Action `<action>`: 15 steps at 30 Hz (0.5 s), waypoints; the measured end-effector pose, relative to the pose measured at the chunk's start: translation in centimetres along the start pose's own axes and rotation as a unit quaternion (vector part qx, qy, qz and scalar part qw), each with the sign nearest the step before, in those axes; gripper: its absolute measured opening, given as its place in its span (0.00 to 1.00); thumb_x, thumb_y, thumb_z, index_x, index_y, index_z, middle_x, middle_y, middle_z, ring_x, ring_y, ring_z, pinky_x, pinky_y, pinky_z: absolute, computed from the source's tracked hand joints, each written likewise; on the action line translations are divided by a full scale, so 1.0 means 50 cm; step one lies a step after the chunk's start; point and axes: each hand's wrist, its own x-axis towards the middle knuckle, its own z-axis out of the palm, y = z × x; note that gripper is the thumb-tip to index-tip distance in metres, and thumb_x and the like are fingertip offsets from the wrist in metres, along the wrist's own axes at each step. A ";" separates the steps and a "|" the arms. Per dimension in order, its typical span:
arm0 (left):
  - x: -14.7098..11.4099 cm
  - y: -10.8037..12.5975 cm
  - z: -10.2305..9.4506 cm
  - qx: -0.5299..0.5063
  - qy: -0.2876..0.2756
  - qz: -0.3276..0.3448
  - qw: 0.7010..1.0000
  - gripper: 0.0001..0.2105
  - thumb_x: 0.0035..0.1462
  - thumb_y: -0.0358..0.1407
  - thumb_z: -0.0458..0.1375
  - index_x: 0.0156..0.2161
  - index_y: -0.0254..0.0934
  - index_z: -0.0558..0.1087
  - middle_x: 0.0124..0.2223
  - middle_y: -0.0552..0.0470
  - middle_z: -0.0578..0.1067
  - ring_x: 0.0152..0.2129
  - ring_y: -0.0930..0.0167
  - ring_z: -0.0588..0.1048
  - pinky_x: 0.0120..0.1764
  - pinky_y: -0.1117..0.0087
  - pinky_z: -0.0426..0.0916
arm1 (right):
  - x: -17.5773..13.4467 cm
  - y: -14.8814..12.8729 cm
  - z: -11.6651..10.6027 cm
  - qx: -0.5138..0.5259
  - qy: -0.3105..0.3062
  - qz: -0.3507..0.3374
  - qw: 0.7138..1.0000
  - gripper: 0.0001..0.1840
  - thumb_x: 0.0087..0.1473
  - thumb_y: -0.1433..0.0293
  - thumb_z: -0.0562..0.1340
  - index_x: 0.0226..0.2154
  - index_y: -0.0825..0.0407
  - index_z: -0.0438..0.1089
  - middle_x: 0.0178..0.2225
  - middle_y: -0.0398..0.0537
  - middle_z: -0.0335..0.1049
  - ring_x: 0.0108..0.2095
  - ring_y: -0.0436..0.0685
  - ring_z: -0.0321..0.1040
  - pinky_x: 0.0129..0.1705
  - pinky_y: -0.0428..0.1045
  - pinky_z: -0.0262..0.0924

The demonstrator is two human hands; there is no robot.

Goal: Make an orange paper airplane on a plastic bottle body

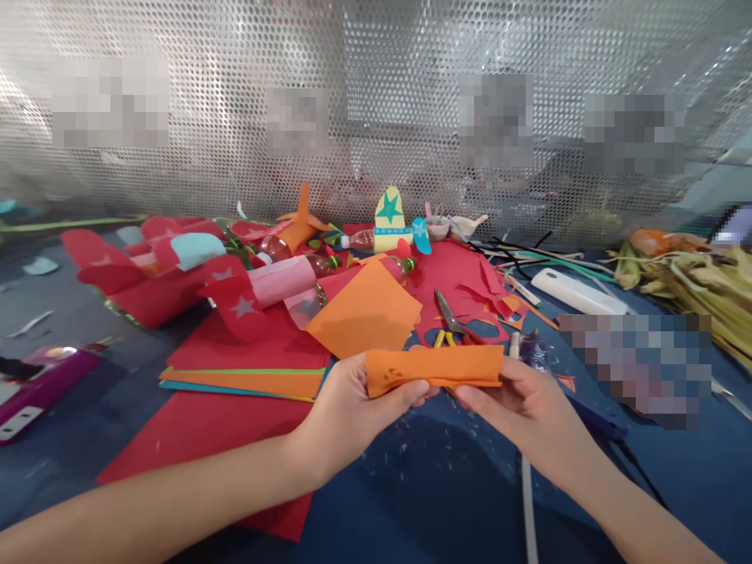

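Observation:
A folded strip of orange craft sheet [438,366] is stretched level between my two hands, with dark marks near its left end. My left hand [358,403] pinches the left part, thumb along the lower edge. On the other end, my right hand [520,392] grips with its thumb below and its fingers behind, partly hidden. Just beyond lies a loose orange sheet [370,309] with a pointed corner toward the back. Scissors [450,313] with yellow on the handles rest behind the strip, among red and orange offcuts [493,294].
Stacked coloured sheets [247,380] and a red sheet [176,439] lie left. Bottles wrapped in coloured sheet, one with a yellow fin [388,210], stand behind. A purple power strip [52,384] is far left; a white glue gun-like tool [579,291] and dried husks [699,274] are right. Perforated metal [399,94] closes the back.

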 end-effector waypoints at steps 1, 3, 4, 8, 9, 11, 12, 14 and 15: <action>-0.001 0.000 0.000 0.003 0.002 0.002 1.000 0.04 0.47 0.34 0.63 0.28 0.35 0.76 0.29 0.53 0.80 0.26 0.72 0.78 0.31 0.76 0.73 | 0.000 0.002 0.002 -0.006 0.011 -0.001 1.000 0.11 0.50 0.63 0.66 0.38 0.48 0.74 0.38 0.46 0.77 0.39 0.55 0.74 0.43 0.48 0.70; -0.001 0.001 0.001 0.000 -0.004 0.007 1.000 0.04 0.47 0.33 0.63 0.30 0.35 0.76 0.29 0.53 0.80 0.26 0.72 0.78 0.32 0.77 0.72 | 0.000 0.003 0.003 -0.022 0.023 -0.013 0.999 0.11 0.50 0.62 0.65 0.36 0.49 0.75 0.34 0.46 0.77 0.35 0.55 0.75 0.39 0.48 0.72; -0.001 0.002 0.001 -0.005 -0.012 0.006 1.000 0.04 0.48 0.33 0.63 0.31 0.35 0.76 0.30 0.53 0.80 0.27 0.72 0.78 0.33 0.77 0.72 | 0.000 0.002 0.003 -0.032 0.028 -0.019 0.999 0.11 0.50 0.61 0.65 0.35 0.49 0.75 0.33 0.46 0.77 0.33 0.55 0.75 0.36 0.48 0.72; -0.002 0.009 0.004 -0.052 -0.035 -0.016 0.998 0.08 0.50 0.34 0.62 0.38 0.36 0.74 0.32 0.53 0.80 0.29 0.71 0.79 0.35 0.75 0.74 | 0.003 -0.007 -0.005 -0.055 0.044 -0.037 0.997 0.10 0.49 0.63 0.65 0.35 0.49 0.75 0.31 0.45 0.77 0.30 0.54 0.74 0.33 0.47 0.72; -0.003 0.010 0.004 -0.067 -0.039 -0.015 0.997 0.10 0.51 0.34 0.62 0.40 0.36 0.74 0.32 0.53 0.80 0.29 0.71 0.79 0.36 0.74 0.74 | 0.003 -0.009 -0.007 -0.056 0.051 -0.040 0.996 0.09 0.49 0.63 0.65 0.35 0.49 0.75 0.31 0.45 0.77 0.30 0.54 0.74 0.33 0.47 0.72; -0.003 0.011 0.004 -0.089 -0.054 -0.008 0.995 0.13 0.51 0.34 0.62 0.44 0.37 0.72 0.34 0.53 0.80 0.30 0.71 0.80 0.38 0.72 0.75 | 0.004 -0.011 -0.013 -0.063 0.057 -0.045 0.995 0.09 0.49 0.64 0.65 0.35 0.48 0.75 0.31 0.45 0.77 0.30 0.55 0.74 0.32 0.47 0.73; -0.003 0.011 0.004 -0.096 -0.064 -0.006 0.993 0.14 0.52 0.35 0.62 0.46 0.37 0.71 0.35 0.53 0.80 0.32 0.70 0.80 0.40 0.71 0.74 | 0.004 -0.011 -0.016 -0.069 0.059 -0.047 0.995 0.09 0.50 0.63 0.65 0.35 0.48 0.75 0.31 0.45 0.77 0.30 0.55 0.75 0.32 0.47 0.73; -0.002 0.007 0.002 -0.108 -0.085 -0.008 0.990 0.16 0.54 0.36 0.61 0.48 0.37 0.69 0.38 0.51 0.80 0.36 0.69 0.79 0.43 0.69 0.74 | 0.004 -0.010 -0.021 -0.083 0.057 -0.048 0.994 0.09 0.50 0.63 0.65 0.35 0.48 0.75 0.30 0.45 0.77 0.30 0.56 0.75 0.30 0.48 0.73; -0.002 0.005 0.001 -0.115 -0.094 -0.010 0.989 0.17 0.55 0.37 0.60 0.50 0.37 0.68 0.40 0.50 0.80 0.38 0.68 0.79 0.45 0.68 0.73 | 0.005 -0.009 -0.023 -0.087 0.057 -0.047 0.993 0.10 0.50 0.63 0.65 0.36 0.48 0.75 0.29 0.45 0.77 0.30 0.56 0.75 0.30 0.48 0.73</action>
